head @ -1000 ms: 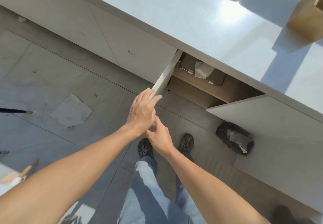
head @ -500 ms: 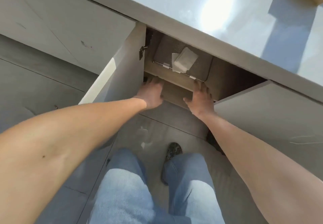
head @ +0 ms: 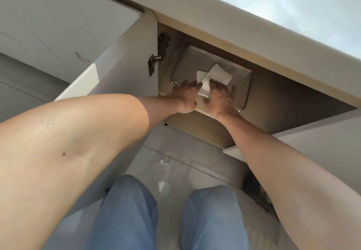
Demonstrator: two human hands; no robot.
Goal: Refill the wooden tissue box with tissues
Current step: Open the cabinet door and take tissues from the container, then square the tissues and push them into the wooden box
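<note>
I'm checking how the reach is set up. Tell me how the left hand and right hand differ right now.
The left hand lies at the tissue pack's near left corner, beside the open cabinet door; the right hand sits nearer the pack's middle. The white tissue rises between them. Both are palm-down inside the cabinet, fingers spread on the pack.

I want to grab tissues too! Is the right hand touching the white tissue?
Touching. The head view shows the right hand with its fingers lying on the white tissue sticking out of the pack.
</note>
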